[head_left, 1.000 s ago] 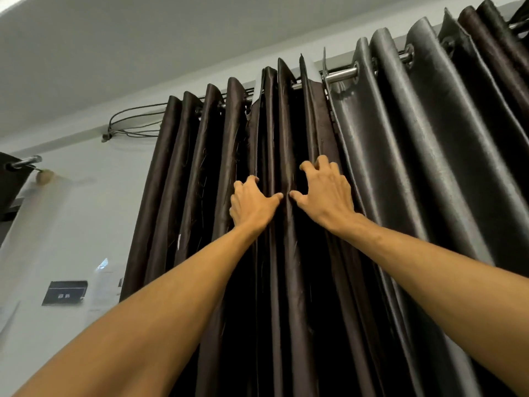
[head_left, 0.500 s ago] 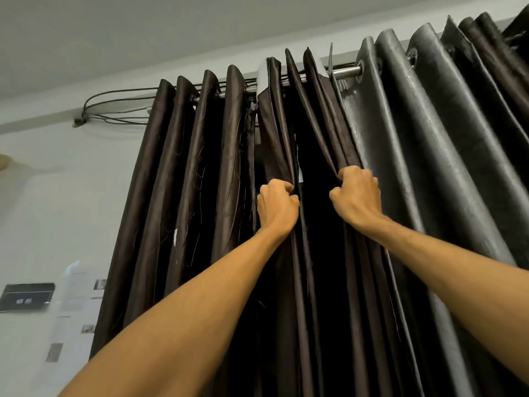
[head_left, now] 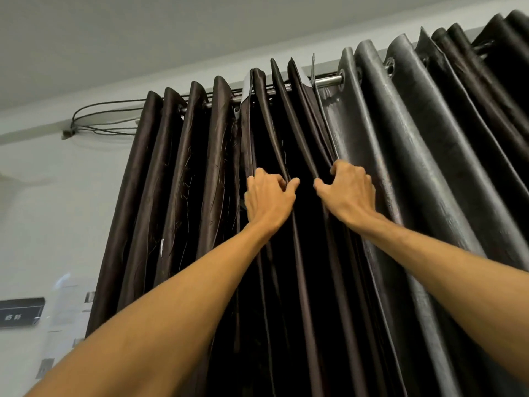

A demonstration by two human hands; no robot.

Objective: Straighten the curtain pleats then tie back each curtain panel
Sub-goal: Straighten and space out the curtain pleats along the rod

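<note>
A: What's the room like behind it all?

B: A pale wall (head_left: 43,224) under a grey ceiling (head_left: 143,38). A bundle of cables (head_left: 106,116) is clipped up at ten o'clock, and a dark sign (head_left: 21,312) hangs at eight o'clock.

A: And the curtains?

B: Both hang from a metal rod (head_left: 329,81) at twelve o'clock. The brown curtain (head_left: 171,181) fills the middle and runs toward nine o'clock in tight pleats. The grey curtain (head_left: 415,153) spreads from one to three o'clock. Their edges meet just beside the bare stretch of rod.

A: The hands?

B: Both reach up to the centre, apart from each other. The left hand (head_left: 267,200) has its fingers curled round a brown pleat, with the thumb pinching from its three o'clock side. The right hand (head_left: 350,193), at three o'clock from the left, grips the next brown pleat with curled fingers, just beside the grey curtain's edge.
</note>
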